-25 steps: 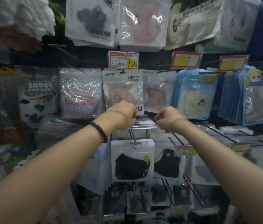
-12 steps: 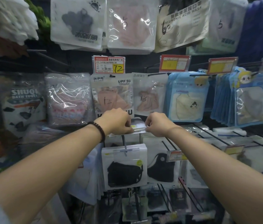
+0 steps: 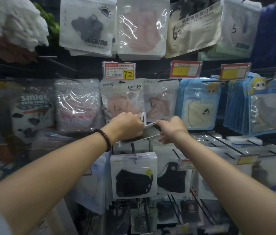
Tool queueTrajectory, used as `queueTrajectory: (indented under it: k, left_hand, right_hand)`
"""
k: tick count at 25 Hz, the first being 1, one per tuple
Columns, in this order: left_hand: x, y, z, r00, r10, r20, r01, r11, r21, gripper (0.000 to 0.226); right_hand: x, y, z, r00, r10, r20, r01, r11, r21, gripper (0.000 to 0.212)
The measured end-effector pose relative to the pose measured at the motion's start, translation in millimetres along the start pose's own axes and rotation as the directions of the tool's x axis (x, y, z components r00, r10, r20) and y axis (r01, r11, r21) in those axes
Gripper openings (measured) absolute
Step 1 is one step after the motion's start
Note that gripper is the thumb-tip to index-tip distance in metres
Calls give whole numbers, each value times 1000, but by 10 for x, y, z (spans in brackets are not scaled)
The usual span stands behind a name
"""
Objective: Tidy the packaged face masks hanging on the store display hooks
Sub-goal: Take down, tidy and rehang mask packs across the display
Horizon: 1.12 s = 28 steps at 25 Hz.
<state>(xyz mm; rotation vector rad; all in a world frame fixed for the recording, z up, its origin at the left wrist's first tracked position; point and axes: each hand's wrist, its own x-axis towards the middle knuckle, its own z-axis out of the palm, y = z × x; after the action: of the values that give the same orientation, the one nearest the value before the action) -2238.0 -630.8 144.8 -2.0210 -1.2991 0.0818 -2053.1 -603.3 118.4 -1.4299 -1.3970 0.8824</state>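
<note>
Display wall (image 3: 86, 68): dark panel, hooks in rows, packs hung top to bottom. Blue mask packs (image 3: 200, 106) mid row, rt side, several deep. UPF 50 pack (image 3: 122, 100) w/ pink mask, mid row, centre. Black mask pack (image 3: 133, 175) lower row, at front of its hook (image 3: 133, 150). Left grip (image 3: 127, 126) curled over left edge of held mask packs (image 3: 148, 134); right grip (image 3: 170, 128) pinching rt edge. Held packs: thin stack, count unclear, tilted near flat, just below UPF 50 pack, above the hook. Price tag (image 3: 119, 70) marked 12 over centre. Dark bead bracelet (image 3: 104, 139) on left wrist.

2 hands (image 3: 127, 128) (image 3: 169, 130), 1 beaded bracelet (image 3: 103, 139)
</note>
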Motion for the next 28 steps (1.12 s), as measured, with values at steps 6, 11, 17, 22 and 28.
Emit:
queueTrajectory:
  k: [6, 11, 17, 22, 28]
  left_hand:
    - [-95, 92, -123, 968, 92, -235, -52, 984, 171, 22]
    - [-336, 147, -372, 957, -74, -280, -22, 945, -326, 44]
    - [-741, -130, -355, 872, -473, -127, 174, 542, -822, 24]
    - [-1038, -133, -138, 816, -525, 241, 190, -149, -970, 24]
    - [-1528, 95, 0, 781, -537, 320, 93, -408, -908, 16]
  right_hand:
    - [-314, -164, 171, 982, 90, 163, -168, 809, 563, 22]
    - [-462, -172, 109, 998, 52, 38, -65, 870, 488, 29]
    - [-883, -173, -313, 989, -142, -47, 148, 890, 430, 17]
    - [-1148, 26, -341, 933, -344, 107, 283, 884, 372, 24]
    - [-1337, 285, -174, 866, -432, 253, 327, 870, 368, 29]
